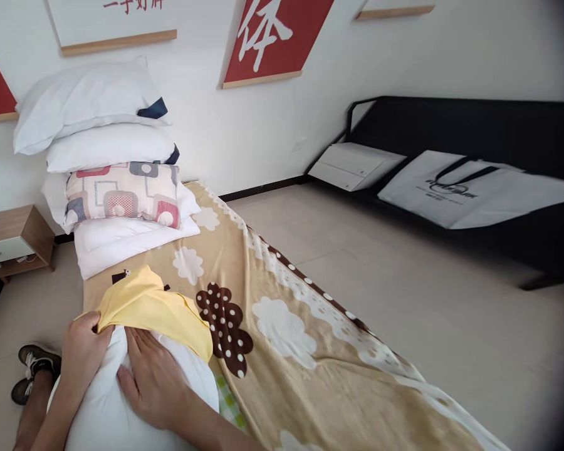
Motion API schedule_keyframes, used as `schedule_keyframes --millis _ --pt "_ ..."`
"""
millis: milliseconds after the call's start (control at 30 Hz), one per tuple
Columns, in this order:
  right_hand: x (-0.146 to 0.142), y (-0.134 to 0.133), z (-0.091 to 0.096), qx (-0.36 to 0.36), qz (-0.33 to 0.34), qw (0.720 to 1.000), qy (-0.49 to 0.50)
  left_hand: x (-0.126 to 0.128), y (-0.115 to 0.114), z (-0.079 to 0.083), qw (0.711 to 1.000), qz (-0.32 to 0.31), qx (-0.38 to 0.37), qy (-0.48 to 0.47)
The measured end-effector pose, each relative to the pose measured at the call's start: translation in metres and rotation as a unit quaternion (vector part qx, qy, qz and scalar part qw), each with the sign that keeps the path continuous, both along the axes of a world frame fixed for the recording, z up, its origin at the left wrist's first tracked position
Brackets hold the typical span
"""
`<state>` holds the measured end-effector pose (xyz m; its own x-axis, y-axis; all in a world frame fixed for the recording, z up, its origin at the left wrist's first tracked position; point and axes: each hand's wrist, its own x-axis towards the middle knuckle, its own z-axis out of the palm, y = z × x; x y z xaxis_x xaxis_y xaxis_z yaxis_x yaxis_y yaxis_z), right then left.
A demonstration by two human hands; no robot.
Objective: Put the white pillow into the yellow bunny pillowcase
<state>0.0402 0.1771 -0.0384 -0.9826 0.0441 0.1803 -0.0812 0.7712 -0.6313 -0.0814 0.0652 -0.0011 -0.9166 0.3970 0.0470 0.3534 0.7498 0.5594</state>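
At lower left of the head view, on the near end of a bed: white pillow (122, 401) bulging upward, partly capped by a yellow pillowcase (155, 307). Left hand (79, 354) curled round the pillowcase's open hem at the pillow's left shoulder, fingers pressed together on the yellow fabric. Right hand (153, 376) lying flat on the white pillow just below the hem, fingers spread and slightly apart, pinching nothing. Both forearms reaching in from the bottom edge. Yellow cover bunched over the far end of the pillow only; near part bare white.

Underneath, a tan bedspread (301, 351) printed with white clouds and a brown dotted tree shape, running from the wall toward the lower right. At the head of the bed, against the wall, a stack of pillows (108, 163): white ones above, a patterned one with pink and grey squares near the bottom, white folded bedding beneath. Left of the stack, a wooden nightstand (14, 241). On the floor at far left, a dark sneaker (32, 369). Across the room, a black bed frame (474, 125) bearing a white tote bag (474, 188). Red and white wall panels (272, 37) above.
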Motion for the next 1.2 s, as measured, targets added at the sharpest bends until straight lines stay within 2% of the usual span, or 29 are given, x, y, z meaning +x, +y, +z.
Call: schedule_keyframes --millis 133,267,367,433,533,633,733,833,900,1000,1100,1133,1200 --pt "-0.023 0.010 0.000 0.040 -0.078 0.994 -0.059 0.000 0.001 0.003 0.990 -0.049 -0.023 0.133" --pt "-0.025 0.015 -0.001 0.059 -0.121 0.991 -0.005 0.005 0.004 0.006 0.963 -0.065 -0.082 0.250" --pt "-0.001 0.015 0.000 0.061 -0.121 0.989 0.058 0.008 0.011 0.006 0.961 -0.069 -0.106 0.246" --pt "0.023 0.010 -0.005 0.097 -0.113 0.982 0.119 0.008 0.017 0.006 0.967 -0.081 -0.112 0.215" --pt "0.053 -0.003 -0.021 0.179 -0.080 0.950 0.244 0.006 0.024 0.006 0.969 -0.086 -0.119 0.197" --pt "0.059 -0.017 -0.037 0.218 -0.048 0.925 0.309 0.005 0.027 0.009 0.962 -0.089 -0.131 0.223" --pt "0.041 -0.020 -0.038 0.197 -0.044 0.943 0.266 0.006 0.024 0.008 0.948 -0.101 -0.140 0.267" --pt "0.017 -0.009 -0.029 0.141 -0.025 0.974 0.177 0.007 0.018 0.006 0.933 -0.113 -0.131 0.316" --pt "0.007 0.001 -0.024 0.124 -0.012 0.982 0.145 0.007 0.014 0.005 0.928 -0.108 -0.126 0.334" --pt "0.003 0.012 -0.023 0.125 0.006 0.978 0.167 0.000 0.004 0.006 0.947 -0.108 -0.087 0.289" --pt "0.008 0.017 -0.023 0.138 -0.003 0.969 0.207 -0.007 -0.018 0.003 0.974 -0.148 0.026 0.169" --pt "0.009 0.019 -0.022 0.142 -0.010 0.966 0.217 -0.009 -0.027 0.000 0.979 -0.142 0.065 0.131" --pt "0.009 0.022 -0.020 0.149 -0.022 0.961 0.230 -0.011 -0.047 -0.008 0.987 -0.089 0.122 0.060"
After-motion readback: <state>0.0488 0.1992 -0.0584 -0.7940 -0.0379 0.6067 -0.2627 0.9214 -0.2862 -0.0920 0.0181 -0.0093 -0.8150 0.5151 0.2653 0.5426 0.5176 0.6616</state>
